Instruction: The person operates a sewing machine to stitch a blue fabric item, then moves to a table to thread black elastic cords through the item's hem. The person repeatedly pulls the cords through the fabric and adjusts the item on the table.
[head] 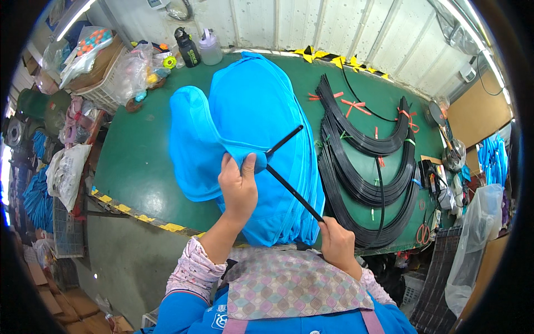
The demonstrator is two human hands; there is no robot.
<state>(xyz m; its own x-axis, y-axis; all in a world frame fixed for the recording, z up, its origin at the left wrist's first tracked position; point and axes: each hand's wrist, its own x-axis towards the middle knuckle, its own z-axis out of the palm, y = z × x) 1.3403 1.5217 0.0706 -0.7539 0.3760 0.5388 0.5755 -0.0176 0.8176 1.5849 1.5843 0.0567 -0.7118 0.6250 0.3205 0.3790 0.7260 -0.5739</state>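
Note:
My left hand pinches the edge of a bright blue fabric piece between thumb and fingers. A black flat strip runs from my right hand up to the fabric at my left thumb, and its far end sticks out beyond the cloth. My right hand grips the strip's near end, low and to the right. Beneath lies a stack of similar blue fabric pieces on the green table. Whether the strip passes through a channel or an opening in the cloth cannot be told.
Curved bundles of black strips tied with coloured ties lie at the right, near red-handled scissors. Two bottles stand at the back. A white basket with plastic bags is at the left. Yellow-black tape marks the table's front edge.

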